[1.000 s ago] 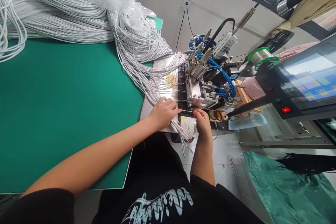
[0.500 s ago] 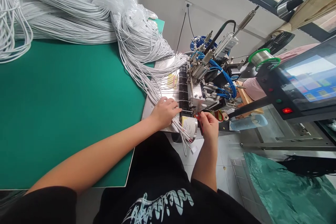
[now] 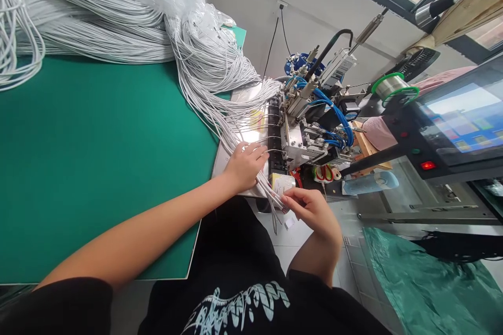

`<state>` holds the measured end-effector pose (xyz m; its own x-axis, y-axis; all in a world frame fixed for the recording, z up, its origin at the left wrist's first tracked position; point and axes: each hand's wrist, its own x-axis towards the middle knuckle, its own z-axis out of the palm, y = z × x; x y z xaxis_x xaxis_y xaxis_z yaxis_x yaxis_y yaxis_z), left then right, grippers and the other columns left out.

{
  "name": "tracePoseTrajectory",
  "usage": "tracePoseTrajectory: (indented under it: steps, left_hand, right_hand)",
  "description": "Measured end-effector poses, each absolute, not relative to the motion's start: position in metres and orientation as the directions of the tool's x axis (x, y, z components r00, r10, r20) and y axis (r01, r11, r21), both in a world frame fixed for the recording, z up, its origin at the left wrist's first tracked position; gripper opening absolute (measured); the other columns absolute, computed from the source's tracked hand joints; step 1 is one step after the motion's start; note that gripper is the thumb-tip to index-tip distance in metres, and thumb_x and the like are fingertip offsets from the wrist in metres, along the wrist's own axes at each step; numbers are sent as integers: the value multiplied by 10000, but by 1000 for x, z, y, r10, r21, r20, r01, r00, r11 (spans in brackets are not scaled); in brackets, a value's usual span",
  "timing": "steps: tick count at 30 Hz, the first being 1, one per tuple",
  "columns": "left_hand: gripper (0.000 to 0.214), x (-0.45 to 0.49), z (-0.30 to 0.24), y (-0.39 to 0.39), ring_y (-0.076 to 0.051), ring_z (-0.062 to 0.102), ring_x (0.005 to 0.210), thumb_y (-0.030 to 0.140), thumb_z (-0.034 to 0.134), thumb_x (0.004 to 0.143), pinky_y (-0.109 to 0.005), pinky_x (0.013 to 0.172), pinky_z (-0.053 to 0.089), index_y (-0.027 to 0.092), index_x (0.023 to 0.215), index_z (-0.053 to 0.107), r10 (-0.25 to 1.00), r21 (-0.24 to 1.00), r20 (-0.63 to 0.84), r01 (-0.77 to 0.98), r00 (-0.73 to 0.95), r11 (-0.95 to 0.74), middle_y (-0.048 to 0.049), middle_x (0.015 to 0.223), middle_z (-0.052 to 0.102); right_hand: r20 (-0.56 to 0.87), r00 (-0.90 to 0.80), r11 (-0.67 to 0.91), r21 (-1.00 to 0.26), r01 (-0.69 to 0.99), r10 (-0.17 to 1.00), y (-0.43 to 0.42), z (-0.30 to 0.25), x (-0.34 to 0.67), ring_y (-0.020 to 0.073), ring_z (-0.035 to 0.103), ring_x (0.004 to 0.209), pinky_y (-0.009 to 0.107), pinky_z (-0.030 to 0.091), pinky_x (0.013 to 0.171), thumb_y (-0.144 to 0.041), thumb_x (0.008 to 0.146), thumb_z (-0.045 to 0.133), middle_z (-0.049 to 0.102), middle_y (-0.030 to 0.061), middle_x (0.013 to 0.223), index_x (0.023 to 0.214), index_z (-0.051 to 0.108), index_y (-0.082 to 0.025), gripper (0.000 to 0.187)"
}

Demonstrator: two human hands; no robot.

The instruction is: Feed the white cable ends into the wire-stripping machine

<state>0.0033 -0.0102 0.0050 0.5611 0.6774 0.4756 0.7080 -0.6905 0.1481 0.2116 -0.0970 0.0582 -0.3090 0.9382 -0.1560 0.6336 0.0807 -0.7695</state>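
Note:
My left hand (image 3: 245,166) lies curled over a bundle of thin white cables (image 3: 220,128) beside the machine, its fingers closed around them. The loose cable ends (image 3: 271,198) come out below that hand, over the plate's near corner. At those ends my right hand (image 3: 312,210) pinches a cable between thumb and forefinger; the exact contact is small. Several single cables run into the black slotted rail (image 3: 275,141) of the metal machine (image 3: 293,138). A round holder with a white label (image 3: 283,182) sits just behind the cable ends.
A green table (image 3: 110,131) spreads to the left, with large cable bundles (image 3: 98,36) and plastic wrap along its back. Right of the machine are red-handled tools (image 3: 324,172), a blue bottle (image 3: 371,183), a solder wire spool (image 3: 395,88) and a tilted touchscreen (image 3: 471,110).
My right hand has left the rail's near end and moved down toward me to the loose cable ends. My left hand has shifted slightly left, staying on the bundle.

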Motion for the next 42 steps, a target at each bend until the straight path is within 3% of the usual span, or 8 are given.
tracePoseTrajectory:
  steps: [6, 13, 23, 30, 35, 39, 42]
  left_hand:
    - [327, 2, 4, -8, -244, 538, 1079, 91, 522, 798, -438, 968, 285, 179, 1095, 627, 595, 107, 543, 654, 593, -749, -84, 1139, 637]
    - [329, 2, 6, -7, -170, 580, 847, 51, 409, 856, -386, 934, 305, 203, 1022, 649, 519, 65, 550, 586, 654, -807, -38, 871, 658]
    - [335, -2, 9, -10, -136, 622, 840, 137, 365, 952, -331, 862, 369, 189, 1202, 583, 439, 35, 659, 557, 611, -830, -35, 924, 685]
    - [343, 2, 13, -5, -145, 608, 769, 96, 393, 891, -336, 818, 393, 209, 1100, 641, 459, 18, 583, 555, 670, -832, -30, 832, 661]
    - [395, 4, 19, 0, -184, 581, 810, 65, 468, 808, -347, 798, 379, 204, 1152, 603, 428, -60, 493, 520, 758, -852, -34, 815, 626]
    - [443, 5, 19, 0, -198, 563, 826, 68, 489, 786, -360, 809, 363, 224, 1191, 578, 447, -52, 453, 523, 772, -851, -33, 841, 620]
    - [459, 6, 18, 0, -197, 560, 827, 57, 485, 778, -372, 832, 350, 239, 1188, 583, 471, -44, 429, 539, 771, -841, -38, 847, 618]
  right_hand:
    - [-143, -278, 63, -784, 618, 950, -92, 55, 212, 125, 431, 464, 241, 290, 453, -435, 887, 561, 588, 4, 556, 729, 653, -182, 312]
    - [-11, -104, 50, -823, 566, 994, -83, 48, 213, 131, 447, 512, 241, 318, 485, -425, 879, 574, 518, -15, 554, 761, 598, -185, 268]
    - [248, 137, 183, -912, 367, 959, -52, 33, 210, 149, 506, 610, 249, 387, 556, -428, 876, 575, 581, 19, 681, 800, 591, -191, 250]
    - [215, 157, 178, -959, 222, 964, -38, 23, 203, 136, 446, 537, 252, 346, 498, -497, 847, 587, 562, 17, 644, 749, 596, -195, 318]
    - [240, 149, 169, -911, 377, 959, -40, 21, 213, 150, 517, 581, 256, 383, 554, -426, 848, 594, 596, 14, 643, 750, 610, -182, 264]
    - [243, 115, 142, -822, 551, 963, -39, 12, 221, 139, 461, 551, 252, 345, 543, -373, 853, 564, 539, -11, 592, 712, 584, -183, 238]
    - [241, 99, 143, -808, 572, 966, -36, 6, 224, 135, 431, 564, 247, 325, 550, -352, 852, 543, 492, -25, 592, 695, 555, -189, 227]
